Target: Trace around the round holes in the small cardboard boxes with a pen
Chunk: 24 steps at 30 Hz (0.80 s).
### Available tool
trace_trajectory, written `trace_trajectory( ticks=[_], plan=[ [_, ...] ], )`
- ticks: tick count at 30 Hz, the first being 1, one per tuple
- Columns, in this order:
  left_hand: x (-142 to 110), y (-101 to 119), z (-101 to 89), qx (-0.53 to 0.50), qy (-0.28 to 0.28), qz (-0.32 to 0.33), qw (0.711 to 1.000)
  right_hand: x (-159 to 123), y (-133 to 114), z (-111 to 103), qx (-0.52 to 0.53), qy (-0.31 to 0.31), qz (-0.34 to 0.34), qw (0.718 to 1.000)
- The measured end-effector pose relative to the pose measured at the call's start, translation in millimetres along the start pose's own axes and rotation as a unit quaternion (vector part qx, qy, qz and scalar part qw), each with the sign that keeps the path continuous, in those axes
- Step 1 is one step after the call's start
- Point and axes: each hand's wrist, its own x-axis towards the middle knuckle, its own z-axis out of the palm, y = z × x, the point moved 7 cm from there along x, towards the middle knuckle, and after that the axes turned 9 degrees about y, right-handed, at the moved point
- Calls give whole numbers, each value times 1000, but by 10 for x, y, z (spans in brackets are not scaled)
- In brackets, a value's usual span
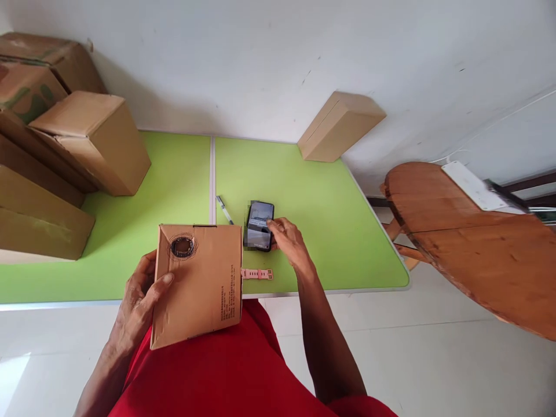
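My left hand (141, 298) grips the left side of a brown cardboard box (200, 289), its thumb lying on the front face. The box is held tilted over the table's front edge. Near its upper left corner is a dark-rimmed oval (182, 247) with pen-like rings around it; I cannot tell whether it is a hole. Printed text runs along the right side. My right hand (289, 240) closes on the right edge of a black phone (259, 223), thumb over the lit screen. A pink watch strap (258, 274) and a pen (225, 208) lie partly behind the box.
Several cardboard boxes (93, 139) are stacked at the left of the green table (174, 174). Another closed box (341, 127) stands against the wall at the back right. A brown wooden table (469, 231) with a white power strip (471, 184) stands to the right.
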Motion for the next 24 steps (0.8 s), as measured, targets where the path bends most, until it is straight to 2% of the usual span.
trace_trajectory(
  ticks=[5, 8, 9, 11, 13, 16, 18, 20, 22, 24],
  plan=[
    [-56, 22, 76, -50, -2, 24, 998, -214, -290, -181, -48, 25, -78, 995],
    [-131, 89, 127, -104, -15, 60, 993, -436, -521, -145, -32, -9, -115, 993],
    [-147, 126, 111, -110, -13, 82, 990, -521, -592, -53, -21, -52, -122, 991],
    [-177, 183, 22, -113, -13, 118, 986, -750, -724, 261, 31, -195, -123, 973],
    [-223, 212, -158, -116, -8, 146, 982, -1042, -847, 622, 76, -337, -117, 931],
    [-335, 200, -582, -121, 38, 180, 976, -1430, -1050, 1086, 115, -479, -129, 860],
    [-418, 161, -887, -101, 101, 193, 971, -1570, -1220, 1311, 131, -532, -153, 822],
    [-474, 112, -1110, -62, 165, 191, 966, -1569, -1424, 1479, 135, -548, -181, 805],
    [-478, 81, -1213, -13, 220, 188, 957, -1450, -1661, 1619, 137, -539, -205, 805],
    [-421, 87, -1212, 26, 270, 206, 940, -1289, -1906, 1758, 148, -522, -222, 810]
  ],
)
